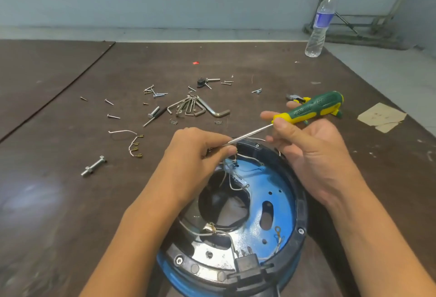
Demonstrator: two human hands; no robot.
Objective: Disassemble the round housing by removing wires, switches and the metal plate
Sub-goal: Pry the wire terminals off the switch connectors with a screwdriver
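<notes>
The round housing (299, 214), black-rimmed with a blue metal plate (257, 233) inside, lies on the table right in front of me. White wires (232, 184) run across its inside, and a black switch block (246, 263) sits at its near rim. My right hand (311, 155) grips a green and yellow screwdriver (313, 108), whose shaft slants down to the left. My left hand (200, 153) pinches a small part at the housing's far rim, where the screwdriver tip meets it. That part is hidden by my fingers.
Loose screws (155, 92), several hex keys (198, 108), a bolt with nut (93, 166) and a removed wire bundle (132, 142) lie on the brown table. Pliers (295, 98) sit behind the screwdriver. A water bottle (319, 25) stands at the far right edge, near a cardboard scrap (382, 117).
</notes>
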